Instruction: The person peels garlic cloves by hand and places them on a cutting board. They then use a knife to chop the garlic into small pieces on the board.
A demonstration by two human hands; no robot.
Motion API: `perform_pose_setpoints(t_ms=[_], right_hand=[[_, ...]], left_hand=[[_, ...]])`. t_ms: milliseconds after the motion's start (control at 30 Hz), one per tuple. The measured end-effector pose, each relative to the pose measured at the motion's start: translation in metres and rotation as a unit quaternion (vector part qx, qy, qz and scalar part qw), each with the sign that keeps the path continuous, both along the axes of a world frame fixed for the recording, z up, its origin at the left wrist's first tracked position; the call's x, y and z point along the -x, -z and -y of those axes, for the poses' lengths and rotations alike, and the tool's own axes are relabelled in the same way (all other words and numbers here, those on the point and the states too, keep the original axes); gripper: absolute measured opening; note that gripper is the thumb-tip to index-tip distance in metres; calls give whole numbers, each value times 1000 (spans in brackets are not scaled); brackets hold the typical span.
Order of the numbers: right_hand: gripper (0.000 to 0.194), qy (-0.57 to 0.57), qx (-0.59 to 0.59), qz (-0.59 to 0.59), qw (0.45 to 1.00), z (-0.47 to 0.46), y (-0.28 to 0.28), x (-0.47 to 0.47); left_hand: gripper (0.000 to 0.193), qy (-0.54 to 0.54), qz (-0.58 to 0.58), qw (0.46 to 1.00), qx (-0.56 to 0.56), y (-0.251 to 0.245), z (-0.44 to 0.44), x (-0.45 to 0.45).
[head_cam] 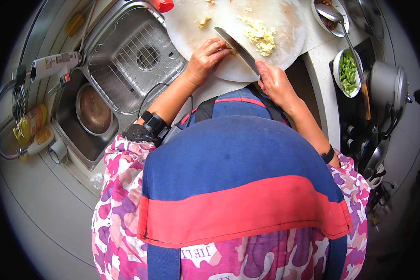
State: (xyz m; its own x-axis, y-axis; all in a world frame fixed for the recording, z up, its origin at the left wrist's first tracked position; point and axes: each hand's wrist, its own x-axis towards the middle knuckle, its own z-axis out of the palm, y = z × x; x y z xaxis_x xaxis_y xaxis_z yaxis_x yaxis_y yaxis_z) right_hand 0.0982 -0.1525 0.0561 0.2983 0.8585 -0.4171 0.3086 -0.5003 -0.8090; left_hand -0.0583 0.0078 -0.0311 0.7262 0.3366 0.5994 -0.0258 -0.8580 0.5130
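Note:
My right hand grips the handle of a kitchen knife, its blade slanting up and left over a round white cutting board. Beside the blade, the bent fingers of my left hand hold a small brownish piece of food, perhaps ginger, against the board. Most of that piece is hidden by my fingers and the blade. To the right of the knife lies a pile of chopped pale yellow garlic. Another small yellow-brown piece rests farther up on the board.
Left of the board is a steel sink with a wire rack; a metal bowl sits in the adjoining basin. At right are a bowl of sliced green peppers, a ladle with a wooden handle, and a pressure cooker.

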Motion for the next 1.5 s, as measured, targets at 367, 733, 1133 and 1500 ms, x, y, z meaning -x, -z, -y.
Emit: perform_pose_setpoints(t_ms=[367, 733, 1133, 1500], right_hand=[[41, -70, 20, 149, 986, 22, -42, 3], [37, -60, -18, 134, 989, -7, -21, 8], [40, -46, -52, 55, 996, -6, -28, 1], [40, -59, 31, 64, 996, -8, -26, 2]], left_hand=[[24, -42, 30, 998, 18, 6, 8, -5], [26, -19, -8, 1000, 17, 10, 7, 0], [25, -39, -18, 999, 7, 6, 9, -2], [24, -29, -6, 999, 12, 9, 8, -1]])
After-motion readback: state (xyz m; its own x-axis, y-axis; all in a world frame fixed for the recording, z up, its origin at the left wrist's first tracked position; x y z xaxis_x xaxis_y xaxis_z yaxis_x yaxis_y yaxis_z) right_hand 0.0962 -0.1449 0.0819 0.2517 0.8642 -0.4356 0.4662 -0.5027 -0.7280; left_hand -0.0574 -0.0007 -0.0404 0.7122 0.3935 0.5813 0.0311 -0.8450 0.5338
